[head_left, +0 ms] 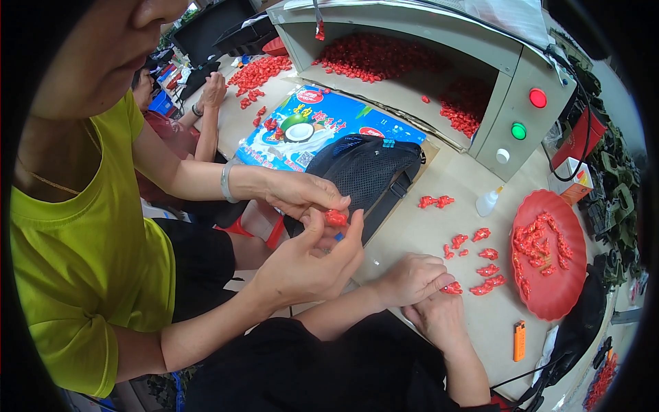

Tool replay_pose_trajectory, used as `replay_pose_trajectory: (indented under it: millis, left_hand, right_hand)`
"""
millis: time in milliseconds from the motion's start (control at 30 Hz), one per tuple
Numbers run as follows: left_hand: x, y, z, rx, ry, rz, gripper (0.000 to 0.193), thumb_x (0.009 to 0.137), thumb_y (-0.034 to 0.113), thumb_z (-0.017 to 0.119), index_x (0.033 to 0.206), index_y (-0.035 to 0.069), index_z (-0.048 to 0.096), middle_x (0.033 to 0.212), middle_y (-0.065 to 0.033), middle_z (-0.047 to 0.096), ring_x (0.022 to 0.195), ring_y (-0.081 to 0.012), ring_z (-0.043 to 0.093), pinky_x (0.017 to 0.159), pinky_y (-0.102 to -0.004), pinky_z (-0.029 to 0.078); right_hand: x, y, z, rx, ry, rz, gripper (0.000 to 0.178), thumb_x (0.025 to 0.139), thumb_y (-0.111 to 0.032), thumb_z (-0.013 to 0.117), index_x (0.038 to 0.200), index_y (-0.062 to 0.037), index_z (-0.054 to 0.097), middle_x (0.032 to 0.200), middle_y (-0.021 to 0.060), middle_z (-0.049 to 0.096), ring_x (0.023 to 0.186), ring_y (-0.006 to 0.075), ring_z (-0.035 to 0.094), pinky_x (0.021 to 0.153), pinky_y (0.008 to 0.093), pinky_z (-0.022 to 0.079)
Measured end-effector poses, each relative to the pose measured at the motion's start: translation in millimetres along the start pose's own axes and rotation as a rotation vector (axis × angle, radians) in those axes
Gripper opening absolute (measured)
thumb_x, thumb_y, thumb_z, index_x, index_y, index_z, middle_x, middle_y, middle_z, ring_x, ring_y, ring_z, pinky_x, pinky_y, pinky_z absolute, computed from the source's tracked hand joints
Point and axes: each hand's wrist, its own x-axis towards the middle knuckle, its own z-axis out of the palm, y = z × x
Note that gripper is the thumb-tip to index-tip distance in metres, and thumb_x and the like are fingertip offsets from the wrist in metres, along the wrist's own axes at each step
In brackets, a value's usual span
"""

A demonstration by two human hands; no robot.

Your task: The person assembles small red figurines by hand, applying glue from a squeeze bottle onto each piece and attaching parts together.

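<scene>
My left hand rests at the table's near edge, fingers curled over my right hand. What it holds, if anything, is hidden. The fingers of my right hand are mostly covered. A small shiny red figurine is right at my left fingertips; I cannot tell whether it is gripped or just touching. Several similar red figurines lie in a loose column to the right, and a joined pair lies farther back. Left of me, a co-worker in a yellow shirt holds a red figurine in both hands.
At right stand a red plate with strung red pieces, an orange lighter and a white dropper bottle. Behind, a metal box with lit buttons holds red pieces. A black mesh bag lies on blue printed cardboard.
</scene>
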Motion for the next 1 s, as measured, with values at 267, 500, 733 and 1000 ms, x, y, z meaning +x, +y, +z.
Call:
replay_pose_trajectory:
  millis: [267,500,733,1000]
  left_hand:
    - [0,0,-1,0.019,-0.001,0.003,0.025,0.078,0.018,0.054,0.061,0.001,0.050,0.059,-0.0123,0.048,0.055,-0.0304,0.049,0.051,-0.0375,0.039]
    - [0,0,-1,0.004,0.007,-0.011,0.025,0.079,0.018,0.053,0.062,0.001,0.050,0.060,-0.0125,0.048,0.056,-0.0303,0.048,0.051,-0.0367,0.039]
    - [-1,-5,3,-0.384,0.244,-0.296,0.036,0.090,0.023,0.041,0.063,0.000,0.046,0.056,-0.0042,0.045,0.050,-0.0112,0.042,0.047,-0.0251,0.036]
    - [-4,-15,3,-0.634,0.325,-0.489,0.043,0.091,0.033,0.037,0.060,0.004,0.045,0.053,0.0015,0.042,0.049,-0.0050,0.038,0.045,-0.0202,0.034]
  right_hand:
    - [1,-1,0,0.026,0.027,-0.007,0.012,0.060,-0.014,0.068,0.066,-0.0078,0.060,0.061,0.0071,0.057,0.053,0.0231,0.055,0.045,0.0327,0.042]
    - [3,-3,-3,0.033,0.039,-0.021,0.012,0.064,-0.015,0.066,0.065,-0.0070,0.057,0.057,0.0072,0.054,0.050,0.0220,0.054,0.045,0.0319,0.042]
    - [6,-4,-5,0.016,0.029,-0.053,0.015,0.067,-0.015,0.063,0.060,-0.0062,0.053,0.062,0.0057,0.051,0.056,0.0207,0.053,0.049,0.0324,0.043]
    - [6,-7,-7,-0.005,0.012,-0.053,0.021,0.068,-0.017,0.063,0.056,-0.0068,0.050,0.059,0.0060,0.046,0.055,0.0219,0.052,0.050,0.0331,0.043]
